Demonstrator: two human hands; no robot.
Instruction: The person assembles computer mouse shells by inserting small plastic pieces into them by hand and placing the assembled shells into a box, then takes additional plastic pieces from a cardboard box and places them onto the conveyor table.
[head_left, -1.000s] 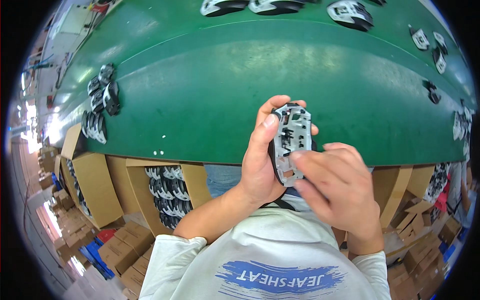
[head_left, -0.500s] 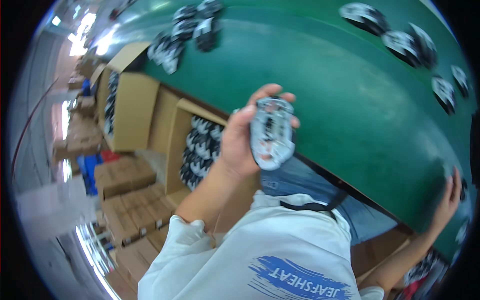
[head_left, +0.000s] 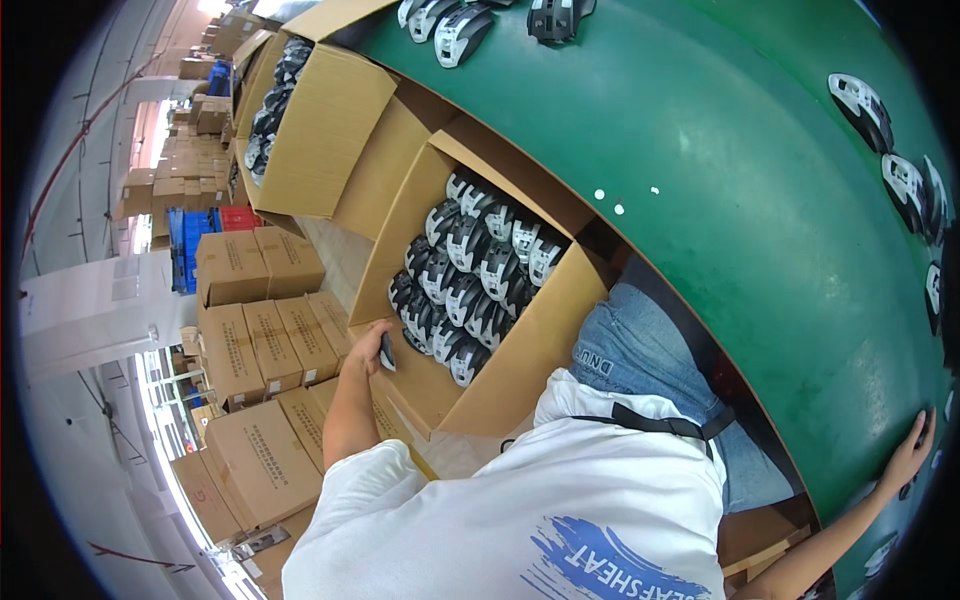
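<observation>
My left hand (head_left: 369, 347) is closed on a computer mouse shell (head_left: 387, 353), black and pale grey, at the near left corner of an open cardboard box (head_left: 505, 378). Inside that box, rows of similar black and silver mouse shells (head_left: 465, 243) are stacked. Far to the right, my right hand (head_left: 910, 452) is at the green table (head_left: 700, 200), its fingers curled round a dark mouse shell (head_left: 921, 436) that is mostly hidden.
More mouse shells (head_left: 462, 36) lie at the table's far left, others (head_left: 860, 110) along its right side. Small white discs (head_left: 619, 209) lie near the table edge. A second open carton (head_left: 325, 130) holds more shells. Closed cartons (head_left: 245, 455) are stacked on the left.
My left hand has carried the mouse shell left and down, from in front of me to the box. My right hand has shifted slightly nearer. The view has turned toward the box.
</observation>
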